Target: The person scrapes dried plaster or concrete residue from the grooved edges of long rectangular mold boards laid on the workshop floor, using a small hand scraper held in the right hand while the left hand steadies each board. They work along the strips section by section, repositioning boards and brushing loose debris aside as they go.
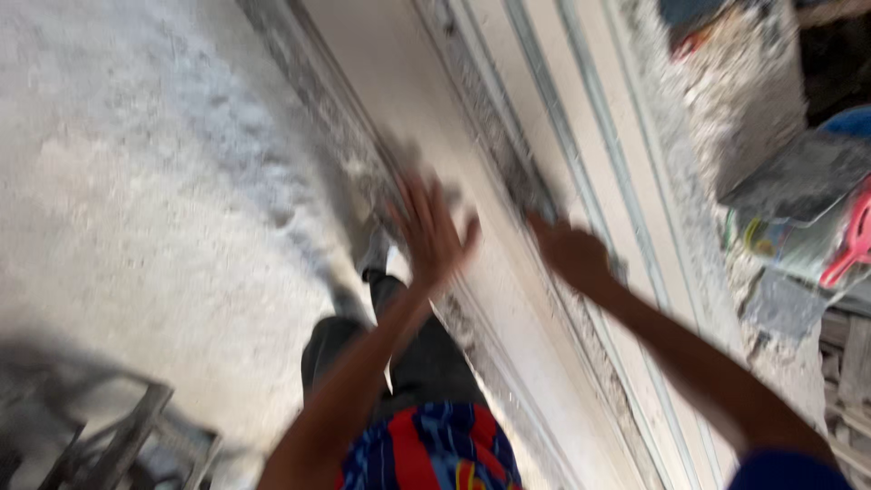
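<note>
Two hands are out in front of us over a long pale board (426,127) that runs across the dusty floor (136,181). Our left hand (428,231) is raised with the fingers spread and the palm facing down toward the board; it is released and grasps nothing, and blur keeps us from telling whether it touches the surface. The left forearm climbs from the lower middle of the view, up past our dark trousers (408,354) and the blue and red shirt (426,454). Our right hand (570,252) reaches in from the lower right on a long straight arm and sits at the board's right edge, beside a grey rough strip (508,154) of mortar or rubble. Its fingers curl inward, but we cannot tell whether they clench the edge or only rest on it.

The board's long axis runs on a diagonal, from the upper middle of the view down to the lower right, and its near end passes under our right arm. Pale metal rails (581,172) lie just beside it on the right, parallel to it. Beyond them, near the right edge, stand a grey slab (798,172) and a red plastic thing (857,240). At the lower left corner sits a grey metal frame (118,436).
</note>
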